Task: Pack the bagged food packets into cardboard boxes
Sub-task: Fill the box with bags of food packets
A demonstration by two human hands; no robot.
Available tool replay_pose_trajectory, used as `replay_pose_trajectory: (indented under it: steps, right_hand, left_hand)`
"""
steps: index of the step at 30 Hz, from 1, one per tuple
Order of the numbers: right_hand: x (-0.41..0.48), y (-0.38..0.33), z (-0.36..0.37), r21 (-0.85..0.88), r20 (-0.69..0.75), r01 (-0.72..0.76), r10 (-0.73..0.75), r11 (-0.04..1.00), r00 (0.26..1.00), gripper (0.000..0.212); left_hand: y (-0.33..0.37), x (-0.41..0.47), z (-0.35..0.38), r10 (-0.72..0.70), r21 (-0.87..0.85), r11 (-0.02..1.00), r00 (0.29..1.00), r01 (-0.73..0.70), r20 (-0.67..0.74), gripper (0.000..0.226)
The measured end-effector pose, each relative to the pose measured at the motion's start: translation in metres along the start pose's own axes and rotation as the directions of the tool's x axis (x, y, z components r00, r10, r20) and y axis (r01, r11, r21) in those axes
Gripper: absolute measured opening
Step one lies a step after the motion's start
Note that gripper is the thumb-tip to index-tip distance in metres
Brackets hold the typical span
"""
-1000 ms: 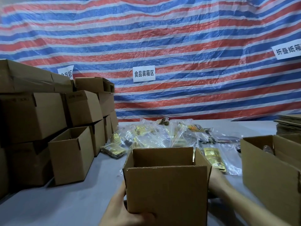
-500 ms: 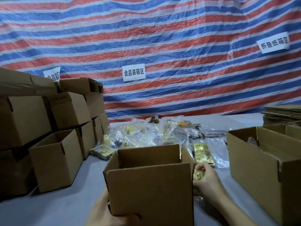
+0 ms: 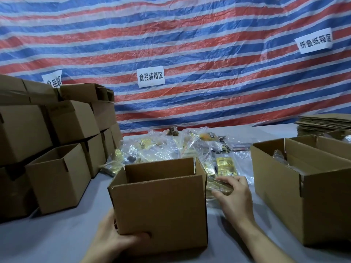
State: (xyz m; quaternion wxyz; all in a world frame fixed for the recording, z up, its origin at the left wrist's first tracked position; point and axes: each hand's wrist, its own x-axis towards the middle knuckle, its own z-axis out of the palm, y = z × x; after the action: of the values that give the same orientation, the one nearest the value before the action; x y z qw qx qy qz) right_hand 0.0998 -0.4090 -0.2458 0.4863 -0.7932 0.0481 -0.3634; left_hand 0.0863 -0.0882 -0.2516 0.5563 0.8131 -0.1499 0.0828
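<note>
Left hand (image 3: 114, 242) grips the front corner of an open cardboard box (image 3: 159, 205) on the worktop (image 3: 57, 240), while the right hand (image 3: 233, 198), fingers (image 3: 226, 180) pinching a bagged packet (image 3: 218, 186) just beside the box's right wall, probably next lifts it over the rim.

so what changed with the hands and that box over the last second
The right hand left the right wall of the open box and took hold of a bagged packet lying just beside it. The left hand keeps gripping the box's lower left corner, and the box stays on the table. The packet pile and the stacked boxes are as before.
</note>
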Motion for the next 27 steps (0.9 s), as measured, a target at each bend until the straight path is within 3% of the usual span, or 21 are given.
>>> replay_pose_trajectory:
  steps: [4, 7, 9, 11, 13, 15, 18, 20, 21, 23, 27]
  right_hand:
    - [-0.001, -0.003, -0.001, 0.021, -0.124, 0.031, -0.028, 0.999, 0.992, 0.043]
    - [0.001, -0.002, -0.005, -0.061, -0.251, 0.088, -0.100, 0.994, 0.963, 0.039]
    - [0.003, 0.000, -0.009, -0.076, -0.216, 0.136, -0.150, 0.988, 0.965, 0.027]
    - [0.000, 0.000, -0.009, -0.043, -0.061, 0.168, -0.170, 0.985, 0.983, 0.012]
    - [-0.005, -0.001, -0.003, -0.051, 0.003, 0.173, -0.173, 0.984, 0.985, 0.035]
    - [-0.008, -0.006, 0.002, -0.098, -0.079, 0.165, -0.173, 0.981, 0.982, 0.039]
    - [-0.001, -0.004, -0.003, -0.097, -0.169, -0.013, -0.003, 0.995, 0.986, 0.024]
    - [0.005, 0.002, -0.011, -0.200, -0.053, -0.207, 0.201, 0.958, 0.978, 0.013]
    - [0.005, 0.002, -0.012, -0.349, 0.040, -0.251, 0.282, 0.903, 0.959, 0.022]
    - [0.003, 0.002, -0.010, -0.553, 0.170, -0.223, 0.371, 0.803, 0.913, 0.034]
    - [0.003, -0.002, -0.011, -0.457, 0.233, -0.196, 0.330, 0.868, 0.915, 0.031]
  left_hand:
    - [0.002, -0.006, 0.000, 0.046, -0.086, 0.995, 0.999, -0.048, -0.029, 0.099]
    - [0.003, -0.009, 0.001, 0.025, -0.110, 0.994, 0.999, -0.028, -0.026, 0.101]
    - [0.008, -0.011, 0.001, 0.026, -0.099, 0.995, 0.999, -0.030, -0.040, 0.106]
    - [0.010, -0.012, 0.001, 0.014, -0.089, 0.996, 0.999, -0.017, -0.043, 0.108]
    - [0.009, -0.013, 0.000, 0.011, -0.077, 0.997, 0.999, -0.014, -0.039, 0.108]
    - [0.009, -0.013, -0.001, 0.011, -0.063, 0.998, 0.999, -0.014, -0.044, 0.109]
    - [0.010, -0.012, 0.000, 0.021, -0.055, 0.998, 0.998, -0.024, -0.055, 0.109]
    - [0.011, -0.013, 0.000, 0.020, -0.053, 0.998, 0.998, -0.023, -0.058, 0.109]
    - [0.012, -0.013, 0.000, 0.019, -0.053, 0.998, 0.998, -0.022, -0.054, 0.109]
    - [0.011, -0.013, 0.000, 0.014, -0.052, 0.999, 0.999, -0.017, -0.046, 0.108]
    - [0.009, -0.012, -0.001, 0.006, -0.045, 0.999, 0.999, -0.008, -0.053, 0.100]
